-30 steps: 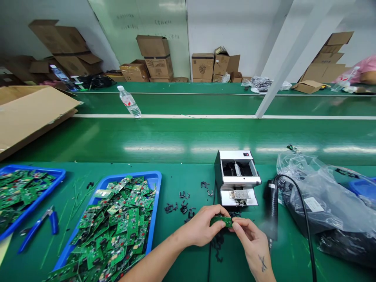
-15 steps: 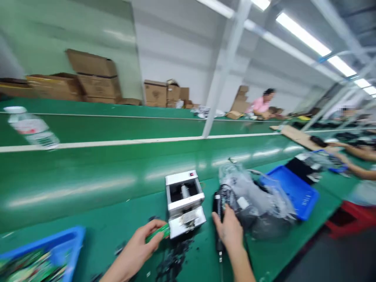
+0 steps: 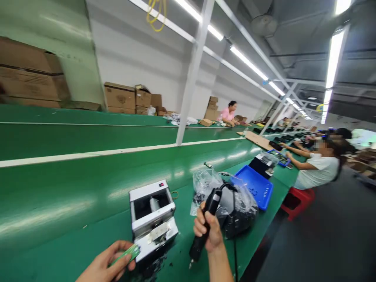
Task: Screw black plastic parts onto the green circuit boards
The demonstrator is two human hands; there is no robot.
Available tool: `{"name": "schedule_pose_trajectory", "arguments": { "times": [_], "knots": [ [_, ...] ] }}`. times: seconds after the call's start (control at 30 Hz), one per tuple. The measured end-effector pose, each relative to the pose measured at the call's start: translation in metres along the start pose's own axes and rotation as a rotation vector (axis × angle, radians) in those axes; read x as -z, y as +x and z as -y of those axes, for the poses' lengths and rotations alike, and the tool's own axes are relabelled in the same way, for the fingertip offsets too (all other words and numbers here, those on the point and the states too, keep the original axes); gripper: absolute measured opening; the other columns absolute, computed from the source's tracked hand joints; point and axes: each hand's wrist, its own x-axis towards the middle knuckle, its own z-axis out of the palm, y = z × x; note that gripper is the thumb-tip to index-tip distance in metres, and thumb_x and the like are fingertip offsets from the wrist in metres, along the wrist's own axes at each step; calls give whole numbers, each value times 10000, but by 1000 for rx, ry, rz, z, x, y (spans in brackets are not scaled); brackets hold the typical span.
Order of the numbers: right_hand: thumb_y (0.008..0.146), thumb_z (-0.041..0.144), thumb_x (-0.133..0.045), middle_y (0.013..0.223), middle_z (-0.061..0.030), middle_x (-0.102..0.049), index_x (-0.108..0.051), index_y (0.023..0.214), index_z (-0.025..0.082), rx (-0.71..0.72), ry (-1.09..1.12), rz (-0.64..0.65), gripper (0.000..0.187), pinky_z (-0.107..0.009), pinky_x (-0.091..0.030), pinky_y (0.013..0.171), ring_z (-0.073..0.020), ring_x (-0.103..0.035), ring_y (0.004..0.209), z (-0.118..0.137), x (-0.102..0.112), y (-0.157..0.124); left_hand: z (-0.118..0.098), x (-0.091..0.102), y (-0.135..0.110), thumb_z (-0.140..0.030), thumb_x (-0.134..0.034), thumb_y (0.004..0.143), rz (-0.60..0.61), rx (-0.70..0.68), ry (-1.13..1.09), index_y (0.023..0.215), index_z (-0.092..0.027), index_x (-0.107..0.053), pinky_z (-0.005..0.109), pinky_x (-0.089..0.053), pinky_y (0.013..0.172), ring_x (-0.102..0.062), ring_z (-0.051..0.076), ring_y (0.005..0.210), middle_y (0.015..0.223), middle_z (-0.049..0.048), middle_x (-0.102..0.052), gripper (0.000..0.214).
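Observation:
My left hand [image 3: 109, 261] pinches a small green circuit board [image 3: 127, 254] between thumb and fingers, close to the front left corner of a white box-shaped machine [image 3: 152, 219]. That machine has an open dark bay with a light cylinder in it and a small red switch on top. My right hand [image 3: 209, 229] is wrapped round a black electric screwdriver [image 3: 205, 223], lifted off the table and tilted, its metal tip pointing down toward me. A black cord runs from its upper end. Small black scraps [image 3: 152, 270] lie in front of the machine.
Clear plastic bags [image 3: 205, 181] and a black bundle [image 3: 241, 223] lie right of the machine, with a blue tray [image 3: 266, 194] behind them. A co-worker [image 3: 319, 168] sits farther right by a red stool [image 3: 298, 201]. Cardboard boxes [image 3: 120, 98] line the back shelf. A white post [image 3: 190, 78] rises behind the table.
My right hand has closed round the screwdriver and raised it from the table. The view has swung right. My left hand still holds the circuit board beside the machine.

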Motion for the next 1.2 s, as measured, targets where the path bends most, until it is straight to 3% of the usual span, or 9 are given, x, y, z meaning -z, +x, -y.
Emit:
{"name": "schedule_pose_trajectory", "arguments": {
  "times": [0.1,0.17,0.27,0.37,0.5,0.7,0.9,1.2],
  "knots": [
    [666,748,-594,535,102,-281,-543,947,308,-23,148,95,524,-187,-234,362,-47,-180,367,25,-22,-5,-12,-7,-14,-694,-576,671,-5,-15,-7,905,-188,-490,196,-238,460,-373,84,506,700,11,-632,564],
    [607,852,-517,525,84,-340,-574,985,309,-44,228,160,664,-220,-277,380,-65,-261,366,41,-35,-3,-15,-9,-17,-568,-611,701,-13,-27,-25,918,-176,-467,197,-263,473,-384,81,515,701,18,-647,470],
    [692,871,-320,533,15,-463,-625,980,264,112,157,265,738,-283,-339,419,-123,-412,400,57,-56,4,-14,-9,-14,-467,-608,738,-22,-4,-105,924,-179,-444,194,-252,462,-408,85,535,729,29,-670,380],
    [711,859,-297,521,-2,-501,-652,924,268,211,67,322,722,-303,-355,431,-144,-451,402,59,-79,7,-13,-11,-15,-443,-605,759,-39,-14,-120,916,-176,-451,198,-271,464,-410,84,528,717,22,-669,346],
    [643,889,-368,520,-7,-528,-654,896,258,215,-28,355,738,-314,-381,431,-160,-485,405,46,-96,11,-12,-14,-16,-416,-590,778,-39,-45,-113,909,-172,-473,205,-295,476,-411,82,509,702,14,-668,301],
    [593,889,-454,511,-3,-538,-652,847,251,147,-66,411,715,-305,-382,422,-152,-478,396,30,-97,12,-5,-16,-11,-400,-588,774,-67,-48,-90,916,-174,-493,214,-332,513,-468,103,555,715,21,-685,283],
    [573,935,-353,460,-6,-499,-618,774,230,173,-188,356,780,-315,-372,400,-157,-458,367,29,-97,12,-10,-15,-16,-390,-571,796,-28,-37,-101,957,-175,-487,217,-329,515,-482,111,573,739,32,-696,281],
    [608,885,-445,503,-15,-563,-694,998,220,104,1,428,810,-306,-388,424,-151,-476,404,25,-88,10,-6,-16,-13,-342,-576,787,-12,-61,-80,962,-173,-507,218,-364,535,-512,117,592,730,24,-693,253]
  ]
}}
